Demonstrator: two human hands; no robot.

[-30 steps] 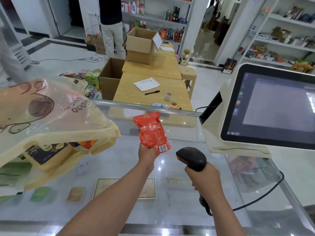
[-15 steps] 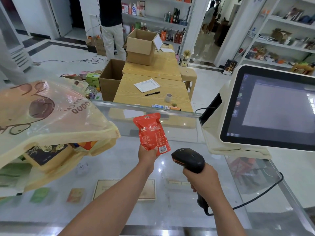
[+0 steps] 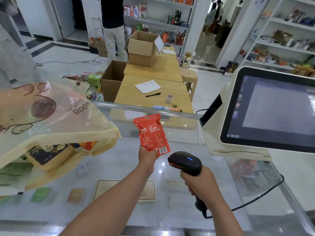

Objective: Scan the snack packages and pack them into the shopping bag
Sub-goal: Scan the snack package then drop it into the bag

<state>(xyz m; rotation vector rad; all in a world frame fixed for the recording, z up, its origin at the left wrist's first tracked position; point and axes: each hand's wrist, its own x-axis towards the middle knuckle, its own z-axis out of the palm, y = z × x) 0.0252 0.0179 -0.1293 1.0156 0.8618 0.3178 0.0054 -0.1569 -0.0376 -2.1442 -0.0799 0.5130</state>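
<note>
While the glass counter spreads under both my arms, the biggest thing to mind is the shopping bag at my left, lying on its side on the glass with its mouth toward me and a dark box and something orange already showing inside. To my right stands the till screen, lit, well apart from my hands. Between them, above the counter, I hold the red snack pouch upright in my left hand, thumb and fingers pinched on its bottom edge, printed back facing me. My right hand is wrapped round the handle of the black scanner, whose nose sits just beside the pouch's lower right corner, a small blue light showing on top.

The white barcode patch sits at that same corner, right beside my thumb, so I judge the scan is the step in hand. To do it well I should keep my thumb off the bars, pull the film flat so it does not crinkle or glare, and tip the scanner's window up toward the patch, not past it. I would then check the screen for a new line before turning left and sliding the pouch into the bag's mouth.
</note>
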